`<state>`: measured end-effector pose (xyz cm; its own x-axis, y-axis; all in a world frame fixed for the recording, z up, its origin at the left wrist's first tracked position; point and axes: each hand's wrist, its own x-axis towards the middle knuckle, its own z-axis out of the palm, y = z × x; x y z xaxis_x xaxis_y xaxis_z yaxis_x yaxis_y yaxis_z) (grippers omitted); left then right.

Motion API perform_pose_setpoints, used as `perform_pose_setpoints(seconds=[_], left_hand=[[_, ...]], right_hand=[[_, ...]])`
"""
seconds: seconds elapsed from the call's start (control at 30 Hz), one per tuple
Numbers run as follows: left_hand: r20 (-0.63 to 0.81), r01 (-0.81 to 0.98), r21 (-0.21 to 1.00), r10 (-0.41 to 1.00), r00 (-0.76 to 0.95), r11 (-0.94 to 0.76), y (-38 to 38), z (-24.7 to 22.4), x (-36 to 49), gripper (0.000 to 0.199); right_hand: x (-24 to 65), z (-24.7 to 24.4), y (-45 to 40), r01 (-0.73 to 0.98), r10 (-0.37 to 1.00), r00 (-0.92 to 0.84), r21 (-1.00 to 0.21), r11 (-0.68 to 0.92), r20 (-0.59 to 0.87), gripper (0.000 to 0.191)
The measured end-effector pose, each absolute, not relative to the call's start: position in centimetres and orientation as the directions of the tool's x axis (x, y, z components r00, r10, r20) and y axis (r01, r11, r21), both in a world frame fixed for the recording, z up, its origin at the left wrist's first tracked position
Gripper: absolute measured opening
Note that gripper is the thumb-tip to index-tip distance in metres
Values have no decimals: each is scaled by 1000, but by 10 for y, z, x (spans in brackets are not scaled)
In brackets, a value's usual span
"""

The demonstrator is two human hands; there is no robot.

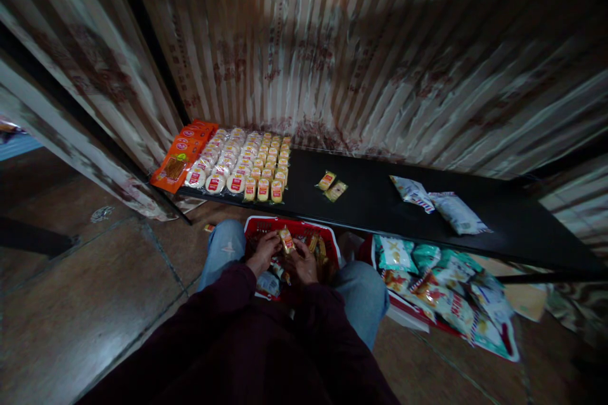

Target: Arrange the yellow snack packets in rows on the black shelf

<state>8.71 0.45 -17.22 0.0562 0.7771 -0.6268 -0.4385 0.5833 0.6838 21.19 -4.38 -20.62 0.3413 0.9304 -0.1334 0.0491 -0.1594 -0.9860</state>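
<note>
Above the red basket between my knees, a small yellow wrapped snack is held up between both hands. My left hand is closed, its fingertips at the snack's left side. On the other side, my right hand pinches the snack's lower right edge. More packaged snacks lie in the basket below, partly hidden by my hands. On the black shelf in front stand rows of similar yellow wrapped snacks, beside rows of round white wrapped ones.
Two loose yellow packets lie mid-shelf; two white packets lie farther right on the black shelf. Orange bags occupy its left end. A second basket of chip bags stands right of my knee. Pleated curtain hangs behind.
</note>
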Motion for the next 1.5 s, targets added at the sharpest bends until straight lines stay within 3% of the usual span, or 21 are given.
perform_pose_setpoints(seconds=[0.43,0.8,1.1,1.5], left_hand=[[-601,-400,708,794,91,582,-1,-166,92,18],[-595,-419,703,798,97,575,-4,-165,96,22],[-551,-394,735,825,127,552,-4,-165,101,27],[-568,-413,696,802,184,588,-5,-169,98,23]], right_hand=[[213,-202,-47,105,910,384,-971,-213,-158,46],[211,-196,-50,126,927,361,-979,-159,-104,40],[202,-184,-53,230,939,343,-971,-60,24,35],[204,-194,-54,264,935,353,-962,-68,31,32]])
